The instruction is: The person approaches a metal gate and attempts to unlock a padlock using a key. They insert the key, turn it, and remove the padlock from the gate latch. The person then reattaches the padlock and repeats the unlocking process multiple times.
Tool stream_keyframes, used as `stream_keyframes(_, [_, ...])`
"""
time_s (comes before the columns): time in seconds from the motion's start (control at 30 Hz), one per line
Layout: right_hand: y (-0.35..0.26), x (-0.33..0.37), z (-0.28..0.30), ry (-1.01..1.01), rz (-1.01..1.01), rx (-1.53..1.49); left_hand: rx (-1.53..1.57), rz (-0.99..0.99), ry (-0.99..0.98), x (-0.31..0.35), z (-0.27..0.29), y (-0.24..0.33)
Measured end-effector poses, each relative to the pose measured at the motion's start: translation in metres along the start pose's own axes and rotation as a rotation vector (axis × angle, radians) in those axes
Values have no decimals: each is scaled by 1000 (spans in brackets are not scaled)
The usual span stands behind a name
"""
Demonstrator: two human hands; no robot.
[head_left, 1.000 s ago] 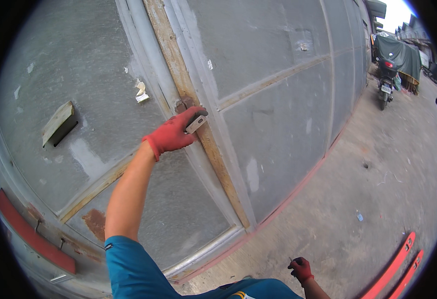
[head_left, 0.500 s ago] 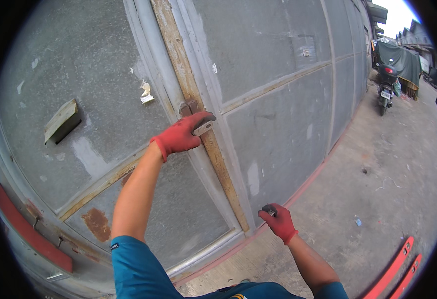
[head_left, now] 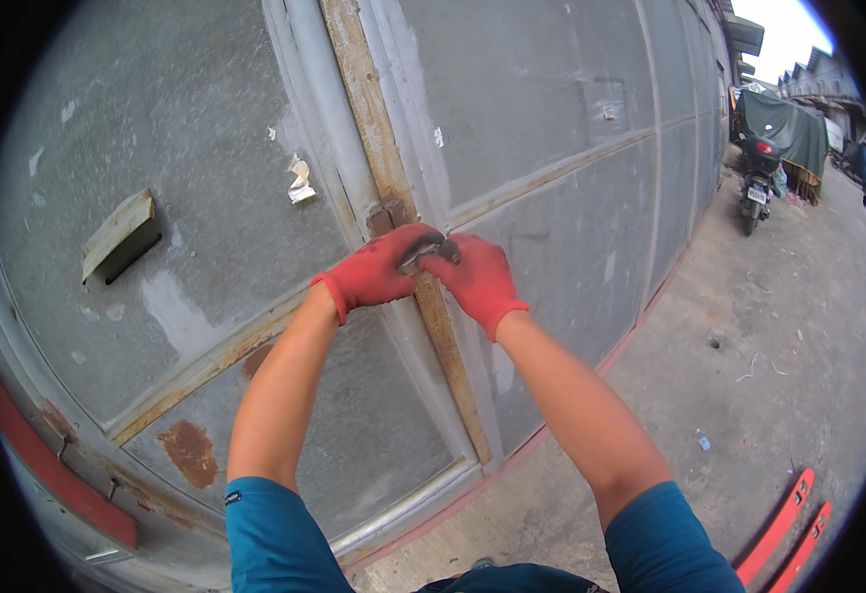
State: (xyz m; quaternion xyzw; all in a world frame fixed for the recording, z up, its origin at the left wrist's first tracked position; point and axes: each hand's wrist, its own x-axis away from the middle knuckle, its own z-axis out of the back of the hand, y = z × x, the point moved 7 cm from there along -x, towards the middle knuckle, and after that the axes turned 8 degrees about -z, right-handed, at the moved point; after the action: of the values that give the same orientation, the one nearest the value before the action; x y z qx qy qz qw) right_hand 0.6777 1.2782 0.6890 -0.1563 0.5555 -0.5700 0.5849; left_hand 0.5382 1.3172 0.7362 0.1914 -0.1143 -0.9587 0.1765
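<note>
Both my hands wear red work gloves with dark fingertips and meet at the seam of a large grey metal door (head_left: pixel 225 119). My left hand (head_left: pixel 373 269) is closed on a flat metal hasp (head_left: pixel 417 254), beside a rusty brown bracket (head_left: pixel 388 214) on the worn yellowish door strip (head_left: pixel 366 104). My right hand (head_left: pixel 480 280) is pinched at the hasp's free end, its fingertips close to those of the left. Whatever is between the right fingers is mostly hidden and too small to name.
A hooded slot (head_left: pixel 122 235) juts from the door's left leaf. Low at the left runs a red bar (head_left: pixel 57 465). Red forks (head_left: pixel 779 529) lie on the concrete at lower right. Further back stand a parked motorbike (head_left: pixel 755 178) and a green tarp-covered heap (head_left: pixel 786 128).
My right hand has risen from low beside the door's foot to the hasp, next to my left hand. The left hand keeps its hold on the hasp.
</note>
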Motion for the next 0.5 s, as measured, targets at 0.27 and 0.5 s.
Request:
stream_keyframes(0.27, [8,-1,-9,78,96,37,-24,14,7,4,1,-4])
stream_keyframes(0.5, [16,-2,-8,-5,-22,-91,-11,-1,1,5,2,-10])
